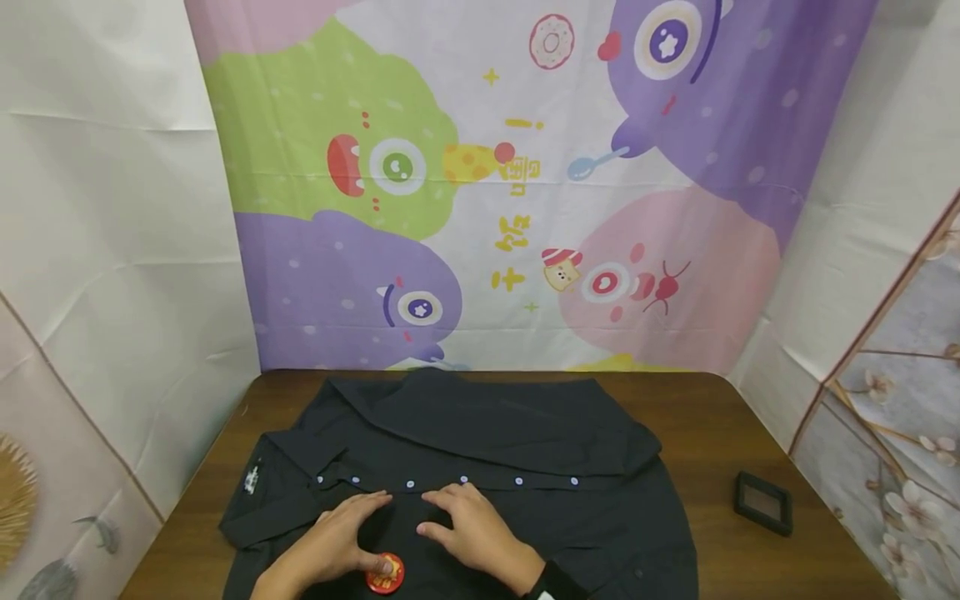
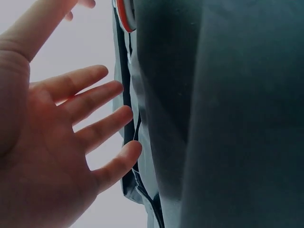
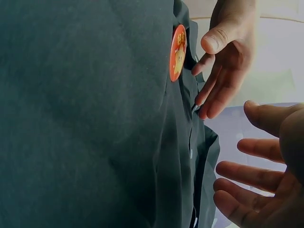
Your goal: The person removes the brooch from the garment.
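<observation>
A black button-up shirt [image 1: 540, 525] lies spread over the table, its collar at the far side and a row of small pale buttons [image 1: 465, 480] running across. On its front sits a round red badge [image 1: 393, 586] with a yellow picture, also visible in the right wrist view as a red badge [image 3: 177, 53]. My left hand [image 1: 337, 537] hovers close over the shirt with fingers spread, its thumb overlapping the badge in the head view. To its right, my right hand [image 1: 483, 533] is held above the shirt, fingers extended and nothing in its grasp. Both palms face inward.
Near the right edge of the brown wooden table [image 1: 720, 433] rests a small black rectangular frame [image 1: 762, 502]. Behind the table hangs a cartoon-printed cloth [image 1: 510, 183], with white sheeting [image 1: 127, 208] on the left side.
</observation>
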Motion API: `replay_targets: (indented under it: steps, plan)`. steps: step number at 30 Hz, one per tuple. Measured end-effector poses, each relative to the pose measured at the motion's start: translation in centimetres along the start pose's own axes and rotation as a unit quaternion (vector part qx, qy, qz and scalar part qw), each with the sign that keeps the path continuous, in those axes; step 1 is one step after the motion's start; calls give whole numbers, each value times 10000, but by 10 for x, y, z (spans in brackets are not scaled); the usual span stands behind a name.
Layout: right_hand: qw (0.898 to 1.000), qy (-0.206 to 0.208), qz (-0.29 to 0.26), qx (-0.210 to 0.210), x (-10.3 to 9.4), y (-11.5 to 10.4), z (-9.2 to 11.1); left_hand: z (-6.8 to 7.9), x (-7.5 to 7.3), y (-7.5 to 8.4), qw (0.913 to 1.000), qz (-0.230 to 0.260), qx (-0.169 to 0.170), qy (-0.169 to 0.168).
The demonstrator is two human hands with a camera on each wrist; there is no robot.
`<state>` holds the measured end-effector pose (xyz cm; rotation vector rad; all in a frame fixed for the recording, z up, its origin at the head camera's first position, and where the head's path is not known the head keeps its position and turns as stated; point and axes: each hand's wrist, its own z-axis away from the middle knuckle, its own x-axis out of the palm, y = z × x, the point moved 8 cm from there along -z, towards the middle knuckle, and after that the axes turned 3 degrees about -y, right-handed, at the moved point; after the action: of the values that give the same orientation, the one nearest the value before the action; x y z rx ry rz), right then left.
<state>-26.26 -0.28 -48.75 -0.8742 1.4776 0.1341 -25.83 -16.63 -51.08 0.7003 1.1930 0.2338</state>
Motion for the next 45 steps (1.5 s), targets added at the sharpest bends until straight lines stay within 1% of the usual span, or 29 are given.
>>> replay_targets:
  steps: [5, 11, 17, 25, 35, 45]
  plan:
    - [10000, -71, -31, 24, 2, -1, 0, 2, 0, 0, 10000, 4, 39, -14]
    - [9996, -262, -105, 58, 7, -4, 2, 4, 4, -2, 9999, 59, 77, -84]
    - [9994, -348, -91, -15, 10, -8, 2, 5, 6, -4, 9999, 21, 24, -131]
    - [9991, -393, -98, -125, 13, -14, 2, 7, 4, -2, 9999, -99, 103, -84]
    - [9980, -548, -201, -255, 19, -19, 2, 10, 7, -3, 9992, -149, 13, -373]
    - [9964, -745, -286, -300, 24, -25, 2, 13, 11, -8, 9992, -169, 5, -375]
